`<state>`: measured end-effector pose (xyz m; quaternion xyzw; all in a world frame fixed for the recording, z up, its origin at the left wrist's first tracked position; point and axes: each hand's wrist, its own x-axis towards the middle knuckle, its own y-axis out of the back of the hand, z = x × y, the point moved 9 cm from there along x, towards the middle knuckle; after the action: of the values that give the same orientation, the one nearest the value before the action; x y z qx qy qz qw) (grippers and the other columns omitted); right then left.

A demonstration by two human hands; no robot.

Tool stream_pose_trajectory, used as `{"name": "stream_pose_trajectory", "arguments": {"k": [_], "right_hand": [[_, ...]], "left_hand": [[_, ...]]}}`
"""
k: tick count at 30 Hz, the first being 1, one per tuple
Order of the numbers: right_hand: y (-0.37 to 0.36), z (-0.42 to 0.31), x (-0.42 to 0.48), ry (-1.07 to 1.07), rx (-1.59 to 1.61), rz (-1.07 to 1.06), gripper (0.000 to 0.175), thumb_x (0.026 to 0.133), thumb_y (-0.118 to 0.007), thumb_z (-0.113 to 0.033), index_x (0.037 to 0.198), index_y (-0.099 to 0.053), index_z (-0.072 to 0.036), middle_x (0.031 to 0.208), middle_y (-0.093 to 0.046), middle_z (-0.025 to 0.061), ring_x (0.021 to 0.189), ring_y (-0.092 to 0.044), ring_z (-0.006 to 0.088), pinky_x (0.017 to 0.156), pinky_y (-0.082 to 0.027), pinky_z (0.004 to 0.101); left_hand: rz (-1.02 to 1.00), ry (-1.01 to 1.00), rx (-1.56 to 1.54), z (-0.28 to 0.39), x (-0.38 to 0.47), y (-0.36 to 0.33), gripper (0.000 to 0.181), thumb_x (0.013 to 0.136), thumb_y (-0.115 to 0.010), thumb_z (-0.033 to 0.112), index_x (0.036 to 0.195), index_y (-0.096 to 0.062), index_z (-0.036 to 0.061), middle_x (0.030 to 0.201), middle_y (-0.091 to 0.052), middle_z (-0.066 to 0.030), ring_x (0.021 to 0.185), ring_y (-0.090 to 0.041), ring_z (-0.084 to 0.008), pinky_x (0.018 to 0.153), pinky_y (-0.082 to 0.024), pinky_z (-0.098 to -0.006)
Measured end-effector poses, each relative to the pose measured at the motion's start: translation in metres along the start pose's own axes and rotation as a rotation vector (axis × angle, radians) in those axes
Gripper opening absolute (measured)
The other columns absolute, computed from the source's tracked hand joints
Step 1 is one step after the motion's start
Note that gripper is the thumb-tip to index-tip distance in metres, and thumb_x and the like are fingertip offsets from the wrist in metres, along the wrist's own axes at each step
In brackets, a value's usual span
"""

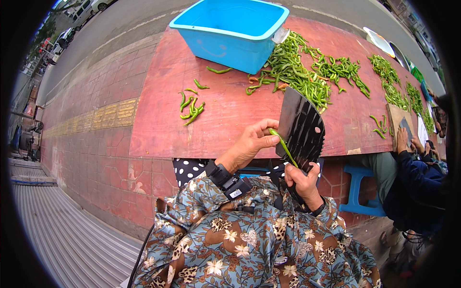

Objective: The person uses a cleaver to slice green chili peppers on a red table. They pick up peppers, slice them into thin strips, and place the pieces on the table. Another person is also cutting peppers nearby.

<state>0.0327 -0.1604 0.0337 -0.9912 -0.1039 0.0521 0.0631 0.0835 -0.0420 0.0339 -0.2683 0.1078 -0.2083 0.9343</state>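
My left hand [252, 142] pinches one end of a long green chili pepper [285, 148] between thumb and fingers. In my right hand [304, 180] is a broad black cleaver [302, 124], held blade up with its handle in my fist. The pepper slants across the lower part of the blade, its far end by my right thumb. Both hands are over the near edge of the red wooden table [223, 118]. A small group of green peppers [192, 109] lies on the left of the tabletop. Behind the cleaver spreads a large heap of green peppers [291, 68].
A blue plastic tub [230, 39] stands at the table's far side. To the right, a person's hands [403, 140] work at a wooden board [396, 111] near more pepper heaps [390, 82]. A blue stool [360, 194] is under the table edge. A road [137, 21] runs beyond.
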Motion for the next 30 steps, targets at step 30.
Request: {"name": "stream_pose_trajectory", "arguments": {"k": [30], "right_hand": [[-0.007, 0.008, -0.002, -0.076, 0.073, -0.066, 0.013, 0.073, -0.048, 0.003, 0.061, -0.052, 0.001, 0.049, -0.048, 0.001, 0.04, -0.043, 0.0066, 0.037, -0.032, 0.0215]], "left_hand": [[-0.12, 0.035, 0.035, -0.013, -0.003, 0.005, 0.028, 0.083, -0.057, 0.017, 0.102, -0.056, -0.0033, 0.099, -0.059, -0.0043, 0.093, -0.052, -0.0121, 0.087, -0.037, -0.0288]]}}
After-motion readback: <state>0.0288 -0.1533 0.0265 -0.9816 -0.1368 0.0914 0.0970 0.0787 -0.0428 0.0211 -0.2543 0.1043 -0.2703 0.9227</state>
